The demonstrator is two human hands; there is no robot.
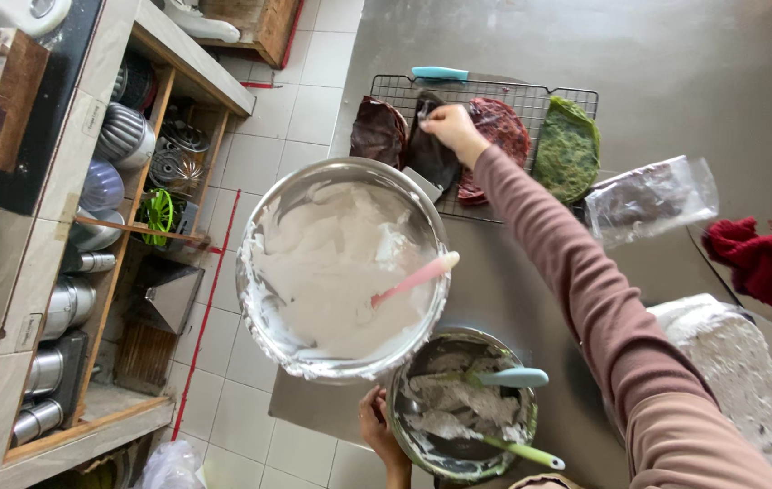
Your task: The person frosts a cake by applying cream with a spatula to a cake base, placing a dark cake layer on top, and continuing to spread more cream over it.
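Far out over the wire cooling rack (531,95), the right hand (452,129) has its fingers (434,114) pinched together on the top edge of a dark, nearly black thin pancake (428,154), which hangs down from the pinch and drapes over the rack's near edge. Just left of those fingers a brown pancake (378,131) lies folded on the rack; just right of them sits a red pancake (502,136) with a lacy surface, and beyond that a green pancake (567,148). Past the fingers, at the rack's far edge, lies a light blue handle (440,72).

Nearer the body, the left hand (377,433) grips the rim of a small metal bowl (423,355), fingers closed around its edge at the tabletop's (676,81) side. That bowl holds grey-white speckled cream, and two tools rest in it: one with a light blue handle (514,378), one with a green handle (522,452).

Between the two hands stands a large metal bowl (263,308), smeared inside with pale cream, and a pink spatula (415,280) leans in it with its handle towards the rim.

Right of the right hand's fingers, beside the rack, lies a clear plastic bag (653,197), then a red cloth (766,263). Under the right sleeve, a slab coated in white speckled cream (730,362) sits on a round stand.
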